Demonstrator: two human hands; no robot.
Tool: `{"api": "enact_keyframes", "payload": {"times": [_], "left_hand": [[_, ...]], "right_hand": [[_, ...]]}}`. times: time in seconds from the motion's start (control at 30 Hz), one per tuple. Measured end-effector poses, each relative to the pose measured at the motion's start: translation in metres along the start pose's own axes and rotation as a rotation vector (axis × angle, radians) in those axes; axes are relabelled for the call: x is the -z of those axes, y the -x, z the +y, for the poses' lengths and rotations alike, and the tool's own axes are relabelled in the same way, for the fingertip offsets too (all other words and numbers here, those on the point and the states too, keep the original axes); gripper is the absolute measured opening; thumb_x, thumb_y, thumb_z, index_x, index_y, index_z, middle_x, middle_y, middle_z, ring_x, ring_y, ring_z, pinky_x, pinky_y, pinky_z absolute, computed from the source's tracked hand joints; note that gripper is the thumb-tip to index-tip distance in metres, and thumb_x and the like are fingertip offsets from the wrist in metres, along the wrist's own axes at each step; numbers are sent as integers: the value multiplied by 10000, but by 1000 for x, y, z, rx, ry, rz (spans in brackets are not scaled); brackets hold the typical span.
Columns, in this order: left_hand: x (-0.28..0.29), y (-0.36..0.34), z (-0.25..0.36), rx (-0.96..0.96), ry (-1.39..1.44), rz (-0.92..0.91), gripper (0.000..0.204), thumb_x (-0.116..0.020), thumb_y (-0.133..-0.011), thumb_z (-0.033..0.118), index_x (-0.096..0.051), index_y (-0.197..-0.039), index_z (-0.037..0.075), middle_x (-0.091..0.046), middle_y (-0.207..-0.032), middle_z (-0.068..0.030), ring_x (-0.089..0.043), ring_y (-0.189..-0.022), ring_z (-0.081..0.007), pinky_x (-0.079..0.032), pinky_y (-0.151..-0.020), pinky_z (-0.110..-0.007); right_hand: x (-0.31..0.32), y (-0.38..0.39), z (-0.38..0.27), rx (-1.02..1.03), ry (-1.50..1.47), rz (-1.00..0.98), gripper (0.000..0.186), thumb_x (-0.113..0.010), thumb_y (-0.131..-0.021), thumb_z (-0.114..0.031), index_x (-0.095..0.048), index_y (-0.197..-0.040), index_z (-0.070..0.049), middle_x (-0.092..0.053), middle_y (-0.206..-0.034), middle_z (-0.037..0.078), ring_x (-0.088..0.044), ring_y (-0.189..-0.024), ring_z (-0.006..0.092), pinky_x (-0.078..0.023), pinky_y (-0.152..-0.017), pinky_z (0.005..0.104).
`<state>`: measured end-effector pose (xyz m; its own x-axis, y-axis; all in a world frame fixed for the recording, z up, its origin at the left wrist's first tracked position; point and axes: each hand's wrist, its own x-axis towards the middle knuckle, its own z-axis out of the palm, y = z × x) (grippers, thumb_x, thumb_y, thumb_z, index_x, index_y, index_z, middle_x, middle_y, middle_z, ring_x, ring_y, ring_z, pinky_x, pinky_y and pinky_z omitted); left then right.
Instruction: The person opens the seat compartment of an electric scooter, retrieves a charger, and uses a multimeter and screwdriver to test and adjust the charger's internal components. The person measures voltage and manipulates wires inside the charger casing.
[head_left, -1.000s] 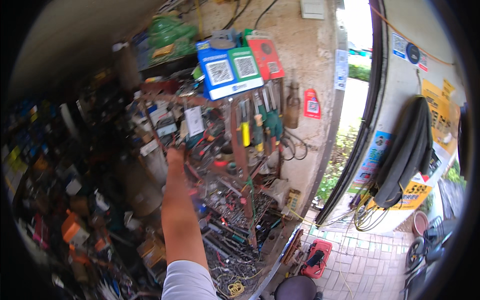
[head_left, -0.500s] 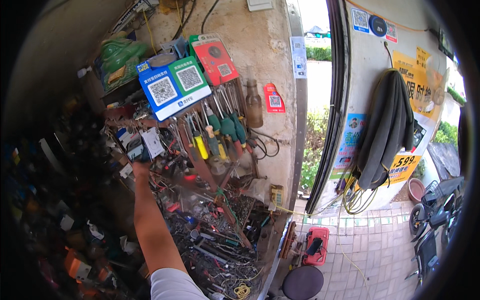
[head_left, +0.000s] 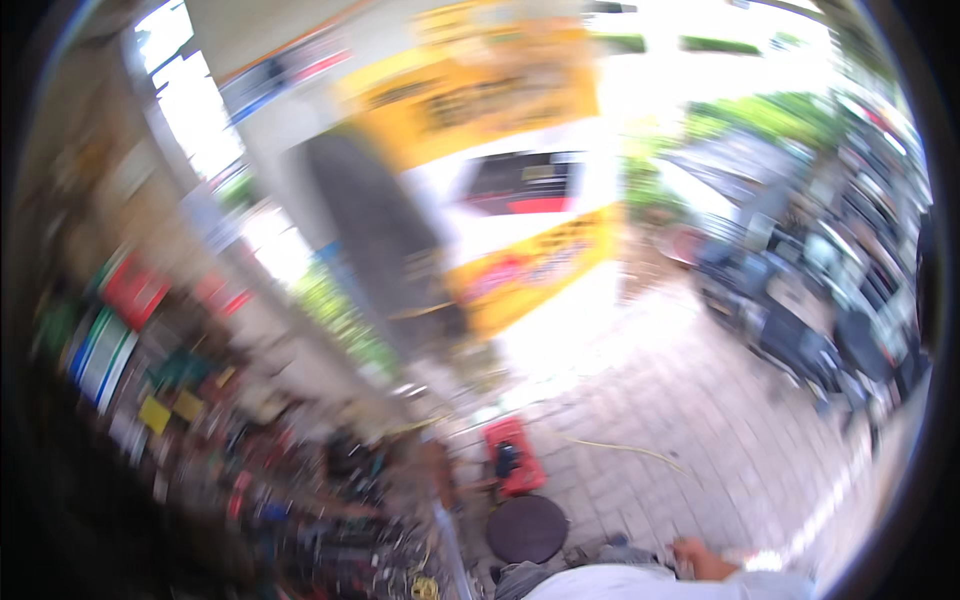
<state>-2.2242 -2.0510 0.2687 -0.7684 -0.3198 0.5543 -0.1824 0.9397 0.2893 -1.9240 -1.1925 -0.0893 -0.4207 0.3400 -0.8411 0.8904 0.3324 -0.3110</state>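
My right hand (head_left: 703, 560) is low in the head view, beside the grey cloth (head_left: 620, 553) at my lap. Its forearm comes in from the right under a white sleeve. Motion smears the fingers, so their pose and anything in them cannot be made out. My left hand is out of the picture. Nearest in front of my body is a round dark stool (head_left: 527, 529), with an open red case (head_left: 513, 457) just beyond it on the paving.
Blurred tools and parts crowd the bench (head_left: 330, 550) at the left. A dark garment (head_left: 375, 235) hangs on the wall by yellow posters (head_left: 540, 265). Several parked scooters (head_left: 800, 330) line the right. A yellow cord (head_left: 630, 450) runs over the paving (head_left: 610, 490).
The view has swung right, away from the bench toward the paving and scooters. The arm that reached into the bench's shelf is gone from view; my right hand now shows at the lower edge.
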Motion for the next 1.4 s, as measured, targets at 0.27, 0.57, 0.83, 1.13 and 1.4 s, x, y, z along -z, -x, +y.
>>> {"api": "enact_keyframes", "payload": {"times": [0.27, 0.57, 0.83, 1.13, 1.4], "left_hand": [[-232, 184, 614, -347, 575, -1387, 592, -666, -865, 408, -543, -1291, 16, -620, -1213, -163, -595, -1083, -319, -502, -884, -400], [-275, 354, 892, -958, 310, -1854, 530, -720, -830, 356, -590, -1197, -4, -654, -1103, -162, -641, -949, -289, -528, -804, -380], [-339, 472, 1049, -1149, -96, -1982, 477, -768, -798, 309, -631, -1113, -22, -684, -1005, -160, -682, -831, -263, -551, -733, -362], [-296, 705, 1257, -1654, -5, -1708, 492, -782, -781, 338, -650, -1030, -65, -701, -902, -177, -705, -711, -275, -556, -632, -374], [-74, 859, 1359, -1919, 167, -1445, 601, -776, -755, 383, -600, -1136, -48, -656, -1105, -255, -639, -1066, -366, -492, -905, -446]], "right_hand": [[144, 111, -30, -153, -309, 528, 512, -605, -835, -513, -661, -1019, -38, -693, -1003, 177, -669, -938, 355, -536, -812, 461], [159, 167, -15, -333, -710, 1046, 346, -623, -843, -375, -609, -1023, -80, -636, -1030, 155, -634, -943, 374, -517, -793, 476], [188, 155, 51, -965, -1072, 1408, 299, -699, -794, -301, -619, -929, -47, -659, -929, 176, -638, -886, 394, -514, -763, 471], [126, 138, 121, -1559, -1568, 1158, 368, -732, -757, -295, -637, -982, -20, -684, -896, 224, -662, -894, 406, -524, -792, 478], [171, 148, 325, -1407, -1719, 1184, 404, -696, -746, -310, -670, -968, 26, -676, -917, 263, -654, -912, 428, -525, -780, 471]]}}
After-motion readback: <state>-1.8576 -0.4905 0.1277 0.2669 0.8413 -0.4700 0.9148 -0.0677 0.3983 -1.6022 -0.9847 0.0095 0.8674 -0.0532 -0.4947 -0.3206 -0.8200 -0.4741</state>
